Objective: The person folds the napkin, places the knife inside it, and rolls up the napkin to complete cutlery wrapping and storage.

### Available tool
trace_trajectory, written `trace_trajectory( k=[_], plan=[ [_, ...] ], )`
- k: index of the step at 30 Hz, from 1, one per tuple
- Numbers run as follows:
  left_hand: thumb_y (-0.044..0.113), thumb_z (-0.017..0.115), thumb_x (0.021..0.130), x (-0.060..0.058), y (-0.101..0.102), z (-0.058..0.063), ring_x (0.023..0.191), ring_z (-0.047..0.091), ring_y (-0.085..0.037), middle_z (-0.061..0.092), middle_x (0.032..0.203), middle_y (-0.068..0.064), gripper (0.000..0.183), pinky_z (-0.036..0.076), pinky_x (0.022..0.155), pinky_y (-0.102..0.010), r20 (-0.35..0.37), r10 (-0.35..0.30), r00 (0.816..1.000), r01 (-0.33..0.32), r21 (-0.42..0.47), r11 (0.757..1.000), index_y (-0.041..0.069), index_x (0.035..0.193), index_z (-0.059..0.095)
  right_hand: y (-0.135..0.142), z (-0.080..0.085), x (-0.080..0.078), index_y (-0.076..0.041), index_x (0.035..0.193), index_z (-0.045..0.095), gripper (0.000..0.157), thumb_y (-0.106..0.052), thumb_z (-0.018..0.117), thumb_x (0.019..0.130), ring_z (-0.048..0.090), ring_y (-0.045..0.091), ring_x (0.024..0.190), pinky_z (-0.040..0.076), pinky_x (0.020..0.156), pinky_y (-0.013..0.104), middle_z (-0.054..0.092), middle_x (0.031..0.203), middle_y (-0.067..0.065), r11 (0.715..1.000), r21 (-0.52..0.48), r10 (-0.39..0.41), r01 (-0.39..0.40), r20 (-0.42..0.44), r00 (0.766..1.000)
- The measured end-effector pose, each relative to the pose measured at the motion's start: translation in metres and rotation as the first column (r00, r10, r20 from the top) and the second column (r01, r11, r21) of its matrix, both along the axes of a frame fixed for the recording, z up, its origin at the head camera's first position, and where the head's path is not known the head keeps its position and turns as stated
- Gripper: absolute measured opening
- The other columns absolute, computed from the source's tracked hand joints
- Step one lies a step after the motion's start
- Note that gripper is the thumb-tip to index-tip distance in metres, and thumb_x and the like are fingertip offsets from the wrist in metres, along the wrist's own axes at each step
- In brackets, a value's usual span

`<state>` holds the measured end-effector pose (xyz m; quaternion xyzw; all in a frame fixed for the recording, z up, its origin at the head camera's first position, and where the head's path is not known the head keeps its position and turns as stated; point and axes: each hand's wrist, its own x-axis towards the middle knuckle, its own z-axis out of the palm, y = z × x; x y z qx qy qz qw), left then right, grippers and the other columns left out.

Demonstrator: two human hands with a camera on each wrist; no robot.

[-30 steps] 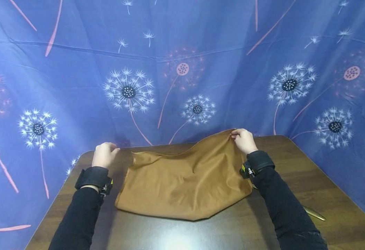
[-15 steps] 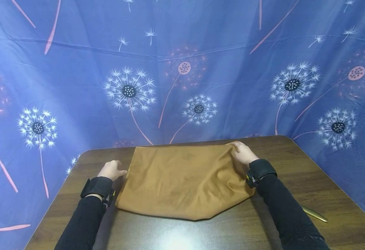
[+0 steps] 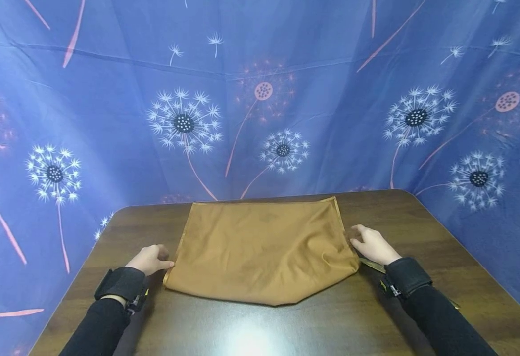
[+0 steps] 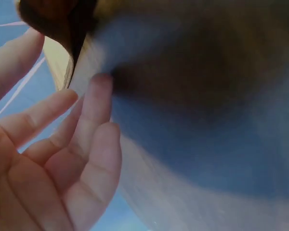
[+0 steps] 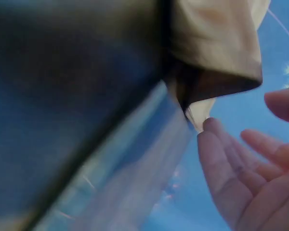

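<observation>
A brown cloth (image 3: 260, 247), apparently folded, lies flat on the wooden table, wrinkled toward its right side and with its front edge bowed outward. At its left edge is my left hand (image 3: 150, 259), the thumb close to the cloth's hem; whether it touches I cannot tell in the head view. The left wrist view has those fingers (image 4: 94, 159) loosely bent with nothing between them, beside the cloth's lifted edge (image 4: 55, 24). Just off the right edge hovers my right hand (image 3: 373, 244), its fingers relaxed and holding nothing. In the right wrist view the cloth's corner (image 5: 221, 53) hangs near the fingertips.
A slim gold-coloured thing (image 3: 372, 265) lies on the table at the right, mostly hidden under my right wrist. The wooden table (image 3: 206, 331) ends at a blue curtain (image 3: 242, 39) printed with dandelions, which hangs behind and at both sides.
My right hand has laid down the cloth's far right corner, let go and come nearer along the right edge. The left hand has moved nearer along the left edge.
</observation>
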<state>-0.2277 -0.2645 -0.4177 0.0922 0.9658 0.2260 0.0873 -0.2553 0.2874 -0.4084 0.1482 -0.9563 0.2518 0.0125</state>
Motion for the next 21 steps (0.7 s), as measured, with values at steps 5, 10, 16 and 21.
trace_trajectory(
  k=[5,10,16,21],
  plan=[
    [0.017,0.066,0.078,0.016,-0.004,0.000,0.073,0.058,-0.026,0.059,0.083,-0.016,0.046,0.046,0.064,-0.039,0.045,-0.046,0.998,0.038,0.162,0.986,-0.017,0.103,0.049,0.006,-0.005,0.020,0.020,0.107,0.045,0.036,-0.008,0.052,0.085,0.057,0.037,0.083,0.047,0.065,0.041,0.057,0.091,0.028,1.000,-0.010,-0.006,0.007,0.073,0.997],
    [0.015,0.066,0.078,0.030,-0.006,0.000,0.072,0.056,-0.020,0.059,0.080,-0.009,0.051,0.047,0.061,-0.037,0.148,-0.087,0.985,0.037,0.315,0.948,-0.021,0.106,0.044,0.008,-0.008,0.033,0.022,0.105,0.044,0.034,-0.005,0.051,0.086,0.059,0.029,0.077,0.049,0.060,0.035,0.057,0.090,0.025,0.975,-0.223,0.041,0.015,0.246,0.969],
    [0.007,0.067,0.074,0.036,-0.004,-0.003,0.066,0.051,-0.015,0.055,0.075,-0.005,0.027,0.045,0.054,-0.031,0.166,-0.158,0.973,0.086,0.376,0.923,-0.010,0.088,0.052,0.012,-0.010,0.037,0.012,0.089,0.052,0.022,-0.005,0.060,0.080,0.054,0.018,0.064,0.045,0.055,0.028,0.057,0.074,0.008,0.952,-0.305,0.120,-0.017,0.322,0.939],
    [-0.005,0.069,0.063,0.041,0.004,-0.006,0.062,0.046,-0.013,0.052,0.069,0.000,0.017,0.039,0.054,-0.026,0.078,-0.208,0.975,0.183,0.252,0.950,0.001,0.073,0.056,0.015,-0.016,0.040,0.006,0.077,0.056,0.014,0.003,0.065,0.067,0.048,0.011,0.059,0.040,0.052,0.024,0.055,0.067,0.003,0.969,-0.232,0.148,-0.087,0.258,0.955]
  ],
)
